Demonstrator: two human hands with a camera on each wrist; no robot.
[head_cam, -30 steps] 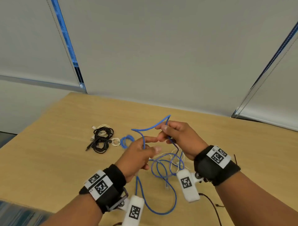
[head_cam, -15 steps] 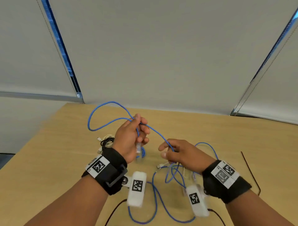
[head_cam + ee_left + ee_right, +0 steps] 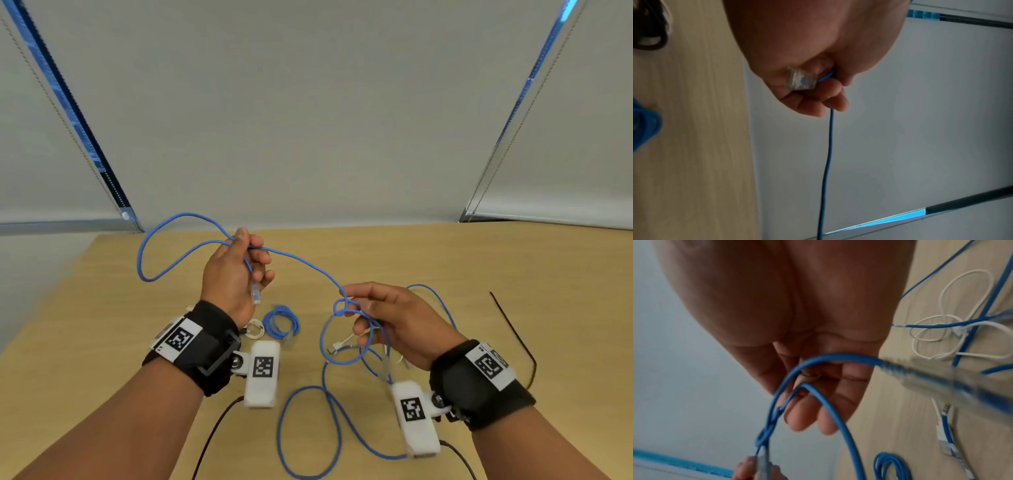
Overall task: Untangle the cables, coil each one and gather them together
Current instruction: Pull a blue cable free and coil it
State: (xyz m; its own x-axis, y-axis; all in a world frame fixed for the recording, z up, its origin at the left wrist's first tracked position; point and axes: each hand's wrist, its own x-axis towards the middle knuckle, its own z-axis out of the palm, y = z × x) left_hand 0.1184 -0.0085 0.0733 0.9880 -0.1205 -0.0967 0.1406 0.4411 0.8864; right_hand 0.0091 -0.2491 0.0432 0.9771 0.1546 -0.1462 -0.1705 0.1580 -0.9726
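A long blue network cable point(image 3: 301, 263) stretches between both hands above the wooden table point(image 3: 445, 260). My left hand point(image 3: 236, 270) is raised and grips the cable near its end; the clear plug point(image 3: 255, 294) hangs below the palm, also seen as the plug point(image 3: 800, 81) in the left wrist view. A loop of cable arcs out to the left of it. My right hand point(image 3: 383, 318) pinches the cable at a small knot point(image 3: 342, 306), with loops hanging under it. The knot point(image 3: 764, 434) shows in the right wrist view. A white cable point(image 3: 953, 331) lies tangled with blue strands on the table.
A small coiled blue cable point(image 3: 281, 322) lies on the table between the hands, with a coiled white cable point(image 3: 255, 329) beside it. A thin black cable point(image 3: 513, 335) lies at the right. Grey blinds stand behind the far table edge.
My left hand has risen and moved left, pulling the blue cable out into a longer span. My right hand has shifted right, and the knot now shows at its fingertips.
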